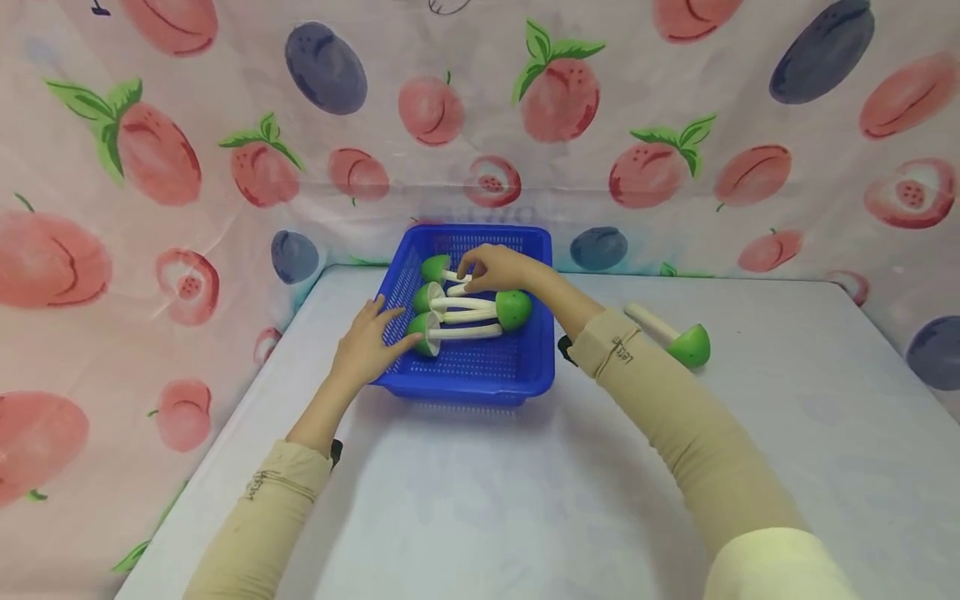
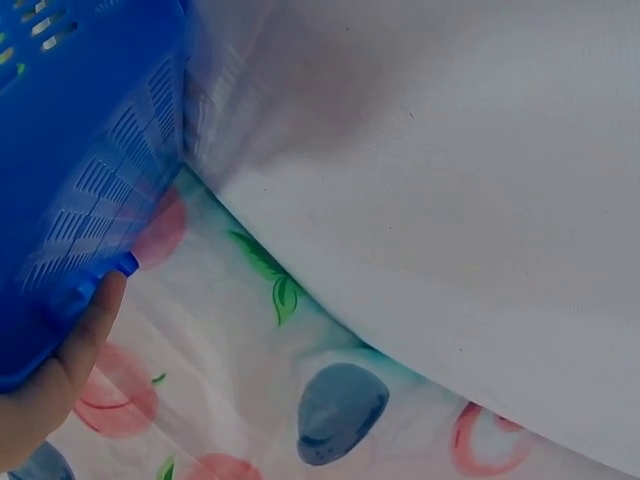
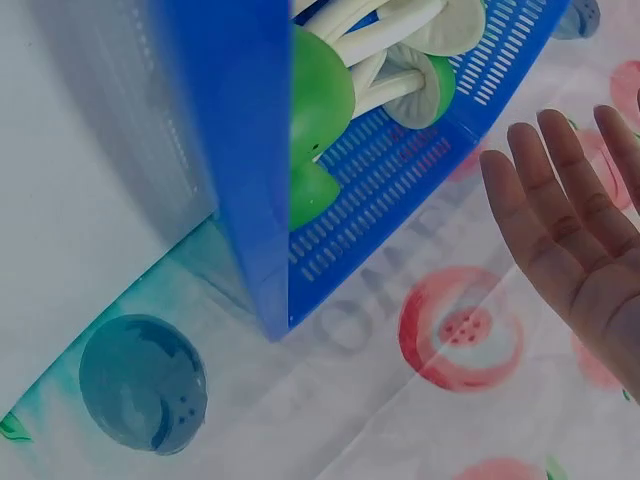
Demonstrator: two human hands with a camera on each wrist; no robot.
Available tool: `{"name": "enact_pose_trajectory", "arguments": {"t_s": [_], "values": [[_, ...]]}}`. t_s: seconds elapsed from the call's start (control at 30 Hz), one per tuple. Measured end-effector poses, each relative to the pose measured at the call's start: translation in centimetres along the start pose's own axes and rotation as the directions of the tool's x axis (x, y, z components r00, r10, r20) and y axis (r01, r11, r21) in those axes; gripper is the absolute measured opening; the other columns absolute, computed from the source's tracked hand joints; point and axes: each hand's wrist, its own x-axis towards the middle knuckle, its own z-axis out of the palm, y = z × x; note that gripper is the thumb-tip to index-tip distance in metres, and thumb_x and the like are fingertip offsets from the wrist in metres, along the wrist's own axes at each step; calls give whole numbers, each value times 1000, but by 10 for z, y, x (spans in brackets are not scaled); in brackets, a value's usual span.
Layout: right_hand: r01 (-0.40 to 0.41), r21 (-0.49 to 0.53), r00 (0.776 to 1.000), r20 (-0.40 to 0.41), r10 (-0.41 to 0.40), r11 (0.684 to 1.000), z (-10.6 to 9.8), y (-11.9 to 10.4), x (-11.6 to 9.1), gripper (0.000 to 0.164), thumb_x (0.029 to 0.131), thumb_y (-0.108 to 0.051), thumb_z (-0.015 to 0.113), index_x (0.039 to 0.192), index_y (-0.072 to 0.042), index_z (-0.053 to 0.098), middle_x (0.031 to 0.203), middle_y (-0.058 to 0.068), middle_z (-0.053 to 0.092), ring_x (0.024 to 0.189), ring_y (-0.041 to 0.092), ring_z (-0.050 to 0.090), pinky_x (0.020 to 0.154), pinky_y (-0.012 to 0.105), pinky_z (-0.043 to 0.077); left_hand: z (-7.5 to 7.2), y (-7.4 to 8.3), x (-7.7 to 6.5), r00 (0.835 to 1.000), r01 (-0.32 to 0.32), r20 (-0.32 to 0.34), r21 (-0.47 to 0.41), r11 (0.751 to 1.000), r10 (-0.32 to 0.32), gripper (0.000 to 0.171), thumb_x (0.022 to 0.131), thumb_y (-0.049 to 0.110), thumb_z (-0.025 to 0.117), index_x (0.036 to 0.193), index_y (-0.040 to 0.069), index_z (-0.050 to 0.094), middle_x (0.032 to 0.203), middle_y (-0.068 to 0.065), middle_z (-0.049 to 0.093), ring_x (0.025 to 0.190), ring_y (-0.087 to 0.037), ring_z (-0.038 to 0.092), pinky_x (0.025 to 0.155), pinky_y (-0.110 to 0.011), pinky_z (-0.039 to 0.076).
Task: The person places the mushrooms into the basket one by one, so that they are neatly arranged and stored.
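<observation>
A blue plastic basket [image 1: 467, 387] holds several toy mushrooms with green caps and white stems, one cap [image 1: 513, 310] facing right. My left hand [image 1: 365, 343] rests on the basket's left rim, fingers spread and thumb reaching inward beside the nearest mushroom [image 1: 424, 335]. In the left wrist view a straight finger [image 2: 95, 325] lies against the rim of the basket [image 2: 70, 130]. Above the mushrooms at the back, my right hand [image 1: 495, 268] hangs with bent fingers. The right wrist view shows that hand [image 3: 580, 220] holding nothing, its fingers loosely extended beside the basket [image 3: 245, 170].
Another green-capped mushroom [image 1: 688, 345] lies on the white table [image 1: 480, 500], right of the basket and beyond my right forearm. A fruit-printed cloth [image 1: 480, 108] hangs behind the table and along its left side, close to the basket's back edge.
</observation>
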Motion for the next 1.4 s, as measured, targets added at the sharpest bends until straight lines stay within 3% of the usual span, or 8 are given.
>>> {"name": "enact_pose_trajectory", "arguments": {"t_s": [0.4, 0.67, 0.87, 1.07, 1.4], "values": [[-6, 12, 997, -73, 7, 1000, 0, 15, -38, 26, 94, -16, 55, 116, -3, 62, 111, 20, 65, 102, 32, 62, 88, 41, 52, 9, 1, 1, 999, -28, -17, -4, 1000, 28, 61, 91, 45, 56, 136, 6, 49, 153, -22, 25, 143, -40, 18, 104, -65, 30], [34, 60, 985, -174, -23, 998, 5, 24, -69, 25, 93, -13, 57, 114, 0, 62, 109, 19, 66, 96, 32, 63, 85, 41, 53, 10, 2, -1, 1000, -24, -17, -1, 1000, 24, 58, 92, 43, 55, 136, 6, 49, 153, -22, 25, 143, -40, 18, 103, -66, 31], [39, 100, 972, -233, -15, 994, 12, 32, -93, 26, 93, -12, 57, 116, 1, 61, 110, 17, 65, 103, 31, 60, 92, 43, 50, 9, 2, -1, 1000, -14, -28, -4, 1000, 14, 56, 92, 40, 55, 136, 6, 48, 153, -23, 25, 143, -40, 18, 104, -66, 29], [-25, 79, 963, -266, 45, 997, 12, 39, -119, 24, 95, -12, 55, 115, 0, 61, 111, 17, 64, 107, 33, 58, 92, 46, 50, 9, 2, 2, 1000, -13, -22, -15, 1000, 12, 56, 93, 39, 54, 137, 5, 48, 153, -23, 24, 144, -40, 17, 105, -65, 28], [-96, 10, 942, -321, 94, 995, 14, 61, -161, 24, 95, -13, 54, 113, 0, 62, 110, 17, 65, 99, 30, 61, 86, 46, 52, 1, -2, 0, 1000, -19, -13, 6, 1000, 19, 55, 94, 38, 53, 137, 3, 47, 153, -24, 23, 144, -41, 16, 105, -66, 27]]}}
